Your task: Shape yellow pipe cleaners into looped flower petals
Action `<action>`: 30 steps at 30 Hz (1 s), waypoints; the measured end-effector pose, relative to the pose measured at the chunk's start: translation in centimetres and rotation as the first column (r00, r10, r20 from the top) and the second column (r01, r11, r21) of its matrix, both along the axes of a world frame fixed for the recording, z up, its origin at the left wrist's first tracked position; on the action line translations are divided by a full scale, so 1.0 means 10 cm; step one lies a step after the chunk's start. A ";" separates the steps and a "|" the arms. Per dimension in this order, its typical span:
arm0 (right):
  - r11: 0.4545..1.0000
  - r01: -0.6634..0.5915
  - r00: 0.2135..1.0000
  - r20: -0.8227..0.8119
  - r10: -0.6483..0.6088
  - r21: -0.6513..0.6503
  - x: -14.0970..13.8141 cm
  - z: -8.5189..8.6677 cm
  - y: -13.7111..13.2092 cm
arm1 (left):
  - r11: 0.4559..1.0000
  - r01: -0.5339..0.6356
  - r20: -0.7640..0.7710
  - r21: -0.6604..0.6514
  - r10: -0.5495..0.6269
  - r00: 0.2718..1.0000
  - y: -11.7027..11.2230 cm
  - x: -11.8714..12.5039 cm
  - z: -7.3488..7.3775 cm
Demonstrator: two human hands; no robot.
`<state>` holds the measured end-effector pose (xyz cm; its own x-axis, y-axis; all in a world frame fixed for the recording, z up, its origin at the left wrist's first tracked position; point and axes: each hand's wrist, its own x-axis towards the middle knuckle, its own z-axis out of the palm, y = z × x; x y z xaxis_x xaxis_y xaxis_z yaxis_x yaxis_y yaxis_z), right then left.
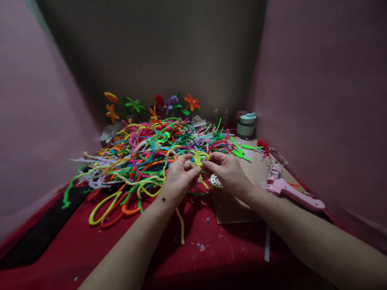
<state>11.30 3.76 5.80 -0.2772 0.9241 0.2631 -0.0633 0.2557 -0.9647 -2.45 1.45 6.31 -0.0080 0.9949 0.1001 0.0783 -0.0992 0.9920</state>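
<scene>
Between my fingers is a yellow pipe cleaner (pixel 198 158), bent into a small loop with a tail hanging below. My left hand (pixel 183 175) pinches it from the left, fingers curled. From the right, my right hand (pixel 225 169) pinches the same piece with thumb and forefinger. Both hands are over the near edge of a large tangled heap of coloured pipe cleaners (pixel 145 149). A round white disc with dark holes (pixel 215 181) lies partly under my right hand.
A pink hot glue gun (pixel 294 193) lies on a cardboard sheet (pixel 236 209) to the right. Pipe-cleaner flowers (pixel 192 102) and a lidded pale green jar (pixel 246 125) stand at the back. Small scraps (pixel 201 246) dot the red cloth (pixel 172 266); pink walls (pixel 326 100) flank it.
</scene>
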 end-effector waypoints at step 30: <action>0.967 -0.158 0.987 -0.074 0.146 -0.201 0.07 0.06 0.02 | 0.997 0.068 0.064 0.047 -0.071 0.995 -0.08 0.07 0.06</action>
<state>11.98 3.98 6.36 -0.4084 0.9082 0.0917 -0.1432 0.0355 -0.9891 -1.70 0.68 6.91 0.0527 0.9879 0.1459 0.0042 -0.1463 0.9892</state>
